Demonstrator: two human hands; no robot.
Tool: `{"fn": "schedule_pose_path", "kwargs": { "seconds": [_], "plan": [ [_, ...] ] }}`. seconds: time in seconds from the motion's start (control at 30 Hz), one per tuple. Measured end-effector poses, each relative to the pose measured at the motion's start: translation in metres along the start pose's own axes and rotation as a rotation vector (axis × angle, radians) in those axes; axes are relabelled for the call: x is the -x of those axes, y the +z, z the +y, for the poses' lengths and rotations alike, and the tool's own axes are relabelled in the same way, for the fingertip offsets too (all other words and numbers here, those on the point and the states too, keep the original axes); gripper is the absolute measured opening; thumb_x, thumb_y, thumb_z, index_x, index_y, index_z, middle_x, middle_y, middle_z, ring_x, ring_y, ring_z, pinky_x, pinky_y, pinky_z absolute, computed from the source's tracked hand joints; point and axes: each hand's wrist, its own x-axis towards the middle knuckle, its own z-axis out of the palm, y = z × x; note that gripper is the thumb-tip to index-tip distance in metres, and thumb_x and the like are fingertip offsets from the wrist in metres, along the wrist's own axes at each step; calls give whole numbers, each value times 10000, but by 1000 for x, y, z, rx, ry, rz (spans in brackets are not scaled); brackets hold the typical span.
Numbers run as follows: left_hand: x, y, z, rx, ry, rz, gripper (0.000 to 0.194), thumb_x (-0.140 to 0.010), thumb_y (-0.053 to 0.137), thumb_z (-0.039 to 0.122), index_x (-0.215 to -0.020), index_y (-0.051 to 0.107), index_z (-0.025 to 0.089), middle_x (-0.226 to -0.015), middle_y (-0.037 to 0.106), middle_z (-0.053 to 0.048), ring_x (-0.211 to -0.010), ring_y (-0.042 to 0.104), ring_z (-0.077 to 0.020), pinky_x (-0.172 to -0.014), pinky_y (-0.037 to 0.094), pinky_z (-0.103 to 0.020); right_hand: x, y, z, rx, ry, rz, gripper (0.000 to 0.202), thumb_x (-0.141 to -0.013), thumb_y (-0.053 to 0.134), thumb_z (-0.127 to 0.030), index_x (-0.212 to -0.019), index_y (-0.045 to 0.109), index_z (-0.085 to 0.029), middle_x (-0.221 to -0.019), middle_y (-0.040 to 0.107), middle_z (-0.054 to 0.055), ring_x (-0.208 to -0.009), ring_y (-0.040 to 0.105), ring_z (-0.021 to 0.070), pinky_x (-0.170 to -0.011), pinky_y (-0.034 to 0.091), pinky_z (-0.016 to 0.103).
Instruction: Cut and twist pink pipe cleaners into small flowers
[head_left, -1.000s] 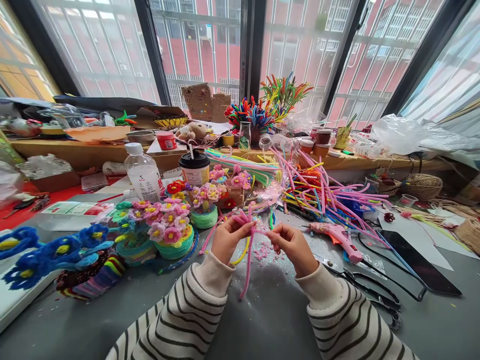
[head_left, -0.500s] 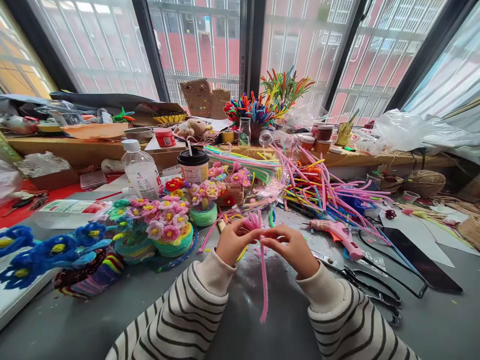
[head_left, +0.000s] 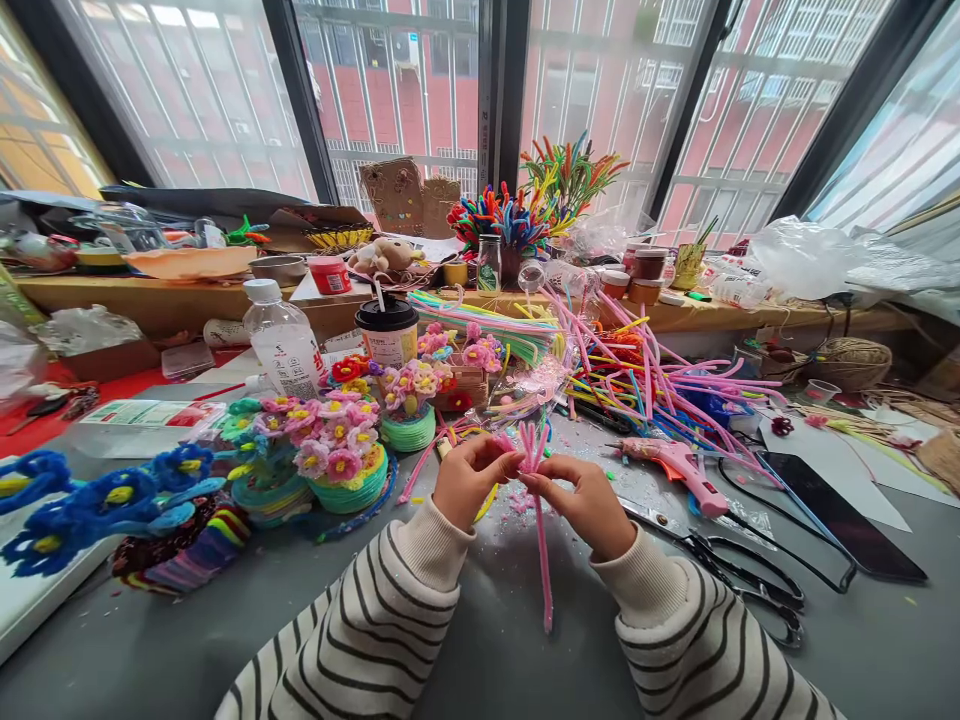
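Both hands pinch a bunch of pink pipe cleaners (head_left: 544, 565) above the grey table, in the middle of the view. My left hand (head_left: 471, 480) closes thumb and fingers on its left side. From the right, my right hand (head_left: 589, 495) pinches it at the same spot. Short pink ends fan out above the fingertips, and one long stem hangs down below them. How the pieces join is hidden by the fingers. Pink fuzz scraps (head_left: 517, 505) lie on the table behind the hands.
Right of my hands lie black-handled scissors (head_left: 739, 575), a pink glue gun (head_left: 675, 470) and a phone (head_left: 840, 515). At left stand pipe-cleaner flower pots (head_left: 349, 490), blue flowers (head_left: 112, 500), a bottle (head_left: 281, 345) and a lidded cup (head_left: 386, 335). Loose pipe cleaners (head_left: 660, 370) are heaped behind.
The bunch has tilted, its hanging stem swinging slightly right. Its upper ends now show more, spread apart. My right hand has turned a little around it.
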Motion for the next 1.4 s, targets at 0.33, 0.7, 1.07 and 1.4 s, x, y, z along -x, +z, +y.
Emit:
{"fn": "schedule_pose_path", "kwargs": {
  "seconds": [0.33, 0.7, 1.07, 1.4],
  "plan": [
    [-2, 2, -3, -18, -41, -127, 232, -546, 653, 330, -608, 572, 122, -576, 551, 11, -560, 510, -100, -535, 425, -213, 1, 0, 0, -85, 27, 25, 218, -651, 573, -364, -608, 570, -151, -570, 562, 5, -555, 503, 117, -557, 401, 234],
    [-2, 1, 1, 331, -298, -87, 291, -488, 698, 314, -661, 592, 106, -602, 613, -7, -568, 578, -113, -613, 480, -261, -2, -13, 3, -406, 139, -1, 224, -619, 617, -330, -770, 583, -167, -693, 611, 9, -645, 556, 125, -596, 429, 243],
    [2, 2, 7, 107, -332, -388, 288, -504, 666, 366, -532, 599, 88, -468, 574, -13, -449, 529, -101, -513, 444, -234, -2, -6, 5, -509, 98, 22, 341, -635, 607, -315, -895, 437, -175, -578, 439, -65, -537, 446, 73, -526, 372, 212],
    [2, 4, -2, 147, -218, -371, 326, -570, 608, 423, -700, 626, 124, -625, 566, -16, -589, 534, -126, -606, 448, -264, -3, -6, 10, -513, 177, 64, 412, -565, 661, -324, -900, 471, -176, -606, 505, -50, -591, 498, 96, -603, 406, 241]
  ]
}}
